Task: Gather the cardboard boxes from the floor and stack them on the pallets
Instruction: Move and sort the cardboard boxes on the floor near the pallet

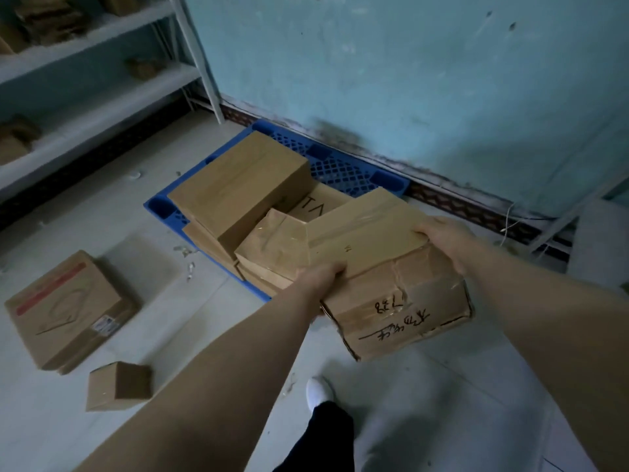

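Observation:
A worn cardboard box (391,267) with black handwriting on its near side is held in the air between my hands, over the near right corner of the blue pallet (340,168). My left hand (320,277) grips its left edge and my right hand (446,240) grips its far right corner. Several taped boxes lie stacked on the pallet, the largest one (238,189) on top at the left. On the floor to the left lie a flat box with a red stripe (64,308) and a small box (117,386).
A blue-green wall runs behind the pallet. White metal shelving (102,73) with cardboard on it stands at the left. My foot in a white shoe (318,391) is on the pale tiled floor. Small scraps litter the floor left of the pallet.

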Demonstrator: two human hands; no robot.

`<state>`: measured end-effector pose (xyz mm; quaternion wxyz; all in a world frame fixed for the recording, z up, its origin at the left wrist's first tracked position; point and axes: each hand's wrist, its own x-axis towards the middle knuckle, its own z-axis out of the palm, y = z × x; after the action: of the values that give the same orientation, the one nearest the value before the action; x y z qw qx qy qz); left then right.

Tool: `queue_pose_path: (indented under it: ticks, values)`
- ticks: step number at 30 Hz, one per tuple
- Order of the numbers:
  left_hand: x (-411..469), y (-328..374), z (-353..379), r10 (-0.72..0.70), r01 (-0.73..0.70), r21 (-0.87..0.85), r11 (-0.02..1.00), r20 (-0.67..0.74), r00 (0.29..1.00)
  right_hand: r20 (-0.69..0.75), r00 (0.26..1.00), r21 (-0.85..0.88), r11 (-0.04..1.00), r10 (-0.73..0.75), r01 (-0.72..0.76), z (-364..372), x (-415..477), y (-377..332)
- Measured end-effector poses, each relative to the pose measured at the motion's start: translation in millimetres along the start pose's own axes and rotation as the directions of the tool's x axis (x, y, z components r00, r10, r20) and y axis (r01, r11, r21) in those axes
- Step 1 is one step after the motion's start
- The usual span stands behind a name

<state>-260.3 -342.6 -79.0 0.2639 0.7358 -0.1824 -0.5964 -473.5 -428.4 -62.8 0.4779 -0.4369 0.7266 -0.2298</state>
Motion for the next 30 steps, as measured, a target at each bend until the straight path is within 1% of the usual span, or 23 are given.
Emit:
queue_pose_path:
  ticks: [4, 8, 10, 14, 16, 20, 23, 27, 30]
  values:
    - [54, 46, 27, -0.027, 0.026, 0.018, 0.999, 0.039, 0.999, -0.023, 1.000, 0.007, 1.000, 0.019, -0.019, -12, 69, -27]
    - [114, 107, 38, -0.064, 0.064, 0.005, 0.998, 0.058, 0.996, -0.042, 0.998, 0.024, 0.998, 0.053, -0.052, -9, 147, -59]
    - [135, 134, 42, -0.086, 0.086, -0.002, 0.996, 0.056, 0.995, -0.026, 0.998, 0.025, 0.998, 0.062, -0.061, -5, 175, -78]
    - [174, 177, 47, -0.117, 0.117, -0.027, 0.993, -0.002, 0.993, 0.044, 0.996, 0.010, 0.997, 0.081, -0.082, 0, 231, -106]
    - [194, 193, 51, -0.127, 0.124, -0.073, 0.990, -0.040, 0.991, 0.074, 0.993, -0.010, 0.996, 0.090, -0.090, 3, 258, -119]
    - [234, 215, 63, -0.171, 0.153, -0.181, 0.971, -0.087, 0.981, 0.176, 0.981, -0.051, 0.996, 0.080, -0.072, 14, 317, -142]
    - [262, 225, 76, -0.240, 0.196, -0.291, 0.937, -0.124, 0.963, 0.276, 0.958, -0.085, 0.995, 0.082, -0.060, 25, 366, -156]
    - [293, 239, 95, -0.318, 0.211, -0.416, 0.884, -0.205, 0.926, 0.433, 0.895, -0.205, 0.979, 0.111, -0.022, 41, 430, -172]
    - [323, 241, 112, -0.356, 0.184, -0.477, 0.860, -0.300, 0.885, 0.550, 0.821, -0.270, 0.963, 0.153, 0.002, 59, 479, -172]
